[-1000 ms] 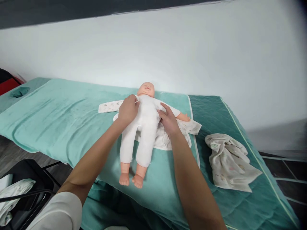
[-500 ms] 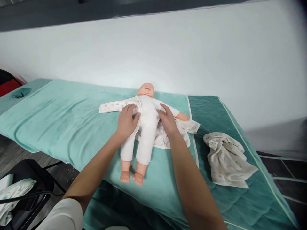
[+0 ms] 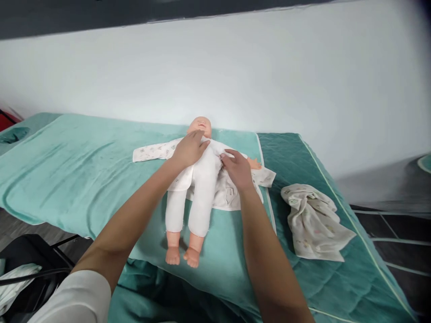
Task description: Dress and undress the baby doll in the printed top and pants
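Note:
A baby doll (image 3: 203, 181) with a white cloth body lies on its back, head toward the wall. A white printed baby shirt (image 3: 151, 152) has one sleeve over the doll's arm on the left; its other half (image 3: 230, 197) lies spread under the doll on the right. My left hand (image 3: 190, 149) rests open on the shirt front at the doll's upper chest, fingers stretched toward the neck, thumb apart. At the doll's side, my right hand (image 3: 236, 169) is open, fingers slightly bent by the bare-cloth arm. Its fingertips are partly hidden.
A crumpled printed baby garment (image 3: 316, 224) lies to the right on the dark green quilted cover (image 3: 283, 157). The light green bed sheet (image 3: 84, 166) stretches left along the white wall (image 3: 215, 76). A black chair (image 3: 30, 251) with cloth on it stands at lower left.
My left hand has moved up and right from the doll's side onto its upper chest, and the shirt's left front now lies across the body. My right hand stays nearly in place.

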The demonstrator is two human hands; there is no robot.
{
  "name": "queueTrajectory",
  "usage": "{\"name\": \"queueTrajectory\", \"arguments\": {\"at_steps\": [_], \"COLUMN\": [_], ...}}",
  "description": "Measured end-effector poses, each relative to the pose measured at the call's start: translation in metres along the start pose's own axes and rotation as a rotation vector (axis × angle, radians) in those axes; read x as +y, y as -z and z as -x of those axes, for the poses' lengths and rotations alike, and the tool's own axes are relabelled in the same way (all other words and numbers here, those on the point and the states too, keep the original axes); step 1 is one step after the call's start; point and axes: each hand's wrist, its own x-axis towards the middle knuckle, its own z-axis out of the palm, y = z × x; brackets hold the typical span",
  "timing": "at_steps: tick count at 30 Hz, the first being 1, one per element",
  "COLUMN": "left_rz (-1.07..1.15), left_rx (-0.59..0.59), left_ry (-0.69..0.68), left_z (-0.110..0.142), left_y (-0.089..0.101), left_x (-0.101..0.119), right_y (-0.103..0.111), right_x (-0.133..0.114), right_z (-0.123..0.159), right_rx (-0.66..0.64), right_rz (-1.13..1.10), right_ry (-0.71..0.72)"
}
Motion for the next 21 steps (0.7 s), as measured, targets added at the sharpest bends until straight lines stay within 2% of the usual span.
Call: {"name": "queueTrajectory", "arguments": {"at_steps": [4,6,8,11,14,17,21], "left_rz": [-0.245,-0.333,-0.379,-0.437,-0.467,-0.48,-0.483], "left_rx": [-0.079,-0.203,-0.353,-0.454,-0.48,-0.509,-0.449], "left_ry": [-0.136,-0.218,-0.284,-0.335,-0.355,-0.353,-0.324], "left_z": [-0.021,-0.031,-0.04,-0.05,-0.062,-0.075,-0.084], "left_y": [-0.015,-0.027,-0.042,-0.065,-0.08,-0.08,-0.067], "left_x": [0.032,0.052,0.07,0.089,0.093,0.086,0.071], "right_y": [0.025,0.043,0.064,0.095,0.111,0.106,0.081], "right_x": [-0.01,-0.013,-0.013,-0.007,0.001,0.006,0.004], "right_z": [-0.006,-0.007,-0.006,-0.004,-0.005,-0.008,-0.013], "right_rx": [0.317,0.45,0.495,0.386,0.228,0.108,0.122], "right_rz": [0.008,0.171,0.473,0.864,0.998,1.013,0.954], "right_ry": [0.023,0.078,0.073,-0.104,-0.257,-0.272,-0.187]}}
